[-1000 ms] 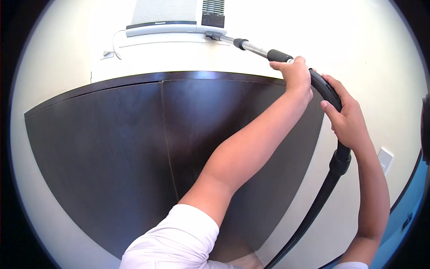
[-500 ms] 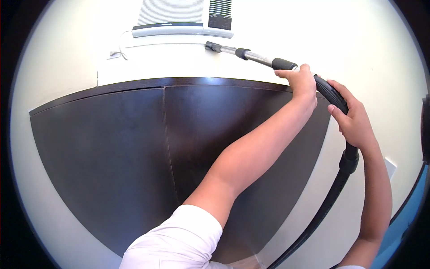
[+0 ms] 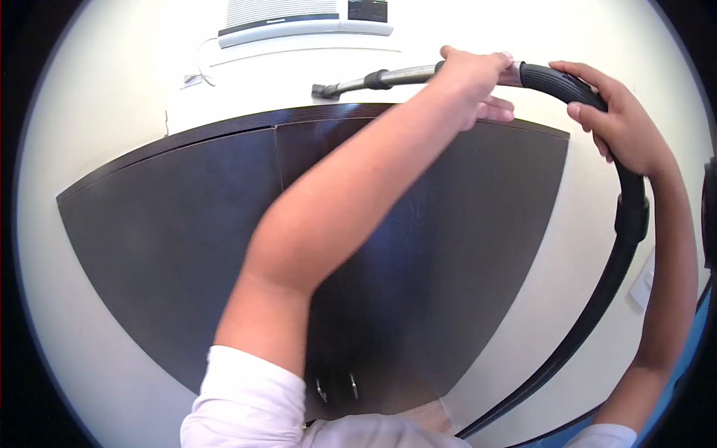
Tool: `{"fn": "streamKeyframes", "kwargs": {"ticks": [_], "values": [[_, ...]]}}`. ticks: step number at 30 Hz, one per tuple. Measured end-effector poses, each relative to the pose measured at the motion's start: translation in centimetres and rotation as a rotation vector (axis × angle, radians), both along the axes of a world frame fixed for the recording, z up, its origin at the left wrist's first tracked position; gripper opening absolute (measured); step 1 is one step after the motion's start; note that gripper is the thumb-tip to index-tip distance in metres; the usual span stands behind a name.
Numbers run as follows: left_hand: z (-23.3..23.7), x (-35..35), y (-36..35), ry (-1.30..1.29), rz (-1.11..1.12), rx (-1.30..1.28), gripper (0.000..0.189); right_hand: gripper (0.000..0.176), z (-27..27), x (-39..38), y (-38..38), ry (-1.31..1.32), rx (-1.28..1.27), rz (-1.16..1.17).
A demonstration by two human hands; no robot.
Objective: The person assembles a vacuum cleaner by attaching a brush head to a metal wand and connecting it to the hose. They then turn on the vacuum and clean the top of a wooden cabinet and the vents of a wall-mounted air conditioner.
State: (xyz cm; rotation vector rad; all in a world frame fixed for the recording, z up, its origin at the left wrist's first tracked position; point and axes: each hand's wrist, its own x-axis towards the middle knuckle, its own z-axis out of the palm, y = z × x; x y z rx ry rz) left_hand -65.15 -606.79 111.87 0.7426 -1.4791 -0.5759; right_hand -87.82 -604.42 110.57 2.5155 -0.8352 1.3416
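My left hand (image 3: 470, 82) grips the metal vacuum wand (image 3: 388, 76) near its upper end. My right hand (image 3: 620, 119) holds the curved black handle (image 3: 560, 81) just behind it. The wand reaches left, and its small nozzle tip (image 3: 325, 91) sits against the cream wall just above the top edge of the dark wooden cabinet (image 3: 187, 224). A black ribbed hose (image 3: 597, 306) drops from the handle down the right side. Above the nozzle hangs a white air conditioner (image 3: 299, 22).
A white cable and wall outlet (image 3: 196, 75) sit left of the air conditioner. The cabinet has two doors with small metal handles (image 3: 336, 387) low down. A light switch plate (image 3: 642, 284) is on the wall at the right, behind the hose.
The nozzle has come down from the underside of the air conditioner to the wall just above the cabinet top. Both hands moved up in view and the wand now lies nearly level.
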Motion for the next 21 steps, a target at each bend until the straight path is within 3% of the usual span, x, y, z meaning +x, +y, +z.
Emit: {"fn": "streamKeyframes", "kwargs": {"ticks": [1, 5, 6, 9, 11, 13, 14, 16, 18, 21], "values": [[0.1, 0.7, 1.1, -0.091, -0.019, 0.052, 0.038, 0.052, 0.4, 0.1, 0.8, 0.021, 0.028, -0.039], [1.1, 1.6, 2.9, -0.444, 0.371, 0.237, 0.048, 0.049, 0.7, 0.6, 0.5, 0.015, -0.005, -0.081], [1.0, 2.0, 3.8, -0.661, 0.544, 0.180, 0.058, 0.048, 0.7, 0.9, 1.1, 0.024, -0.003, -0.073], [2.2, 2.9, 0.3, -1.183, 0.991, -0.172, 0.060, 0.048, 1.1, 2.1, 1.3, 0.032, 0.033, -0.085], [1.6, 2.5, -0.2, -1.133, 1.221, -0.426, 0.058, 0.038, 1.3, 2.8, 2.4, -0.029, 0.062, -0.032], [2.5, 2.3, -0.2, -1.116, 1.163, -0.351, 0.048, 0.050, 3.2, 3.7, 7.5, -0.138, 0.472, -0.111], [2.8, 1.5, 0.6, -1.009, 1.080, -0.319, 0.053, 0.053, 3.2, 2.3, 8.3, -0.112, 0.473, 0.059], [2.4, 0.4, 2.2, -0.832, 0.904, -0.335, 0.055, 0.053, 3.8, 0.2, 8.0, -0.161, 0.482, 0.185], [1.2, -0.9, 1.3, -0.626, 0.874, -0.527, 0.040, 0.049, 3.5, -0.9, 9.2, -0.250, 0.465, 0.292], [-1.1, -2.1, 5.4, -0.494, 0.634, -0.511, 0.037, 0.045, 2.7, -0.4, 11.4, -0.367, 0.639, 0.430]]}}
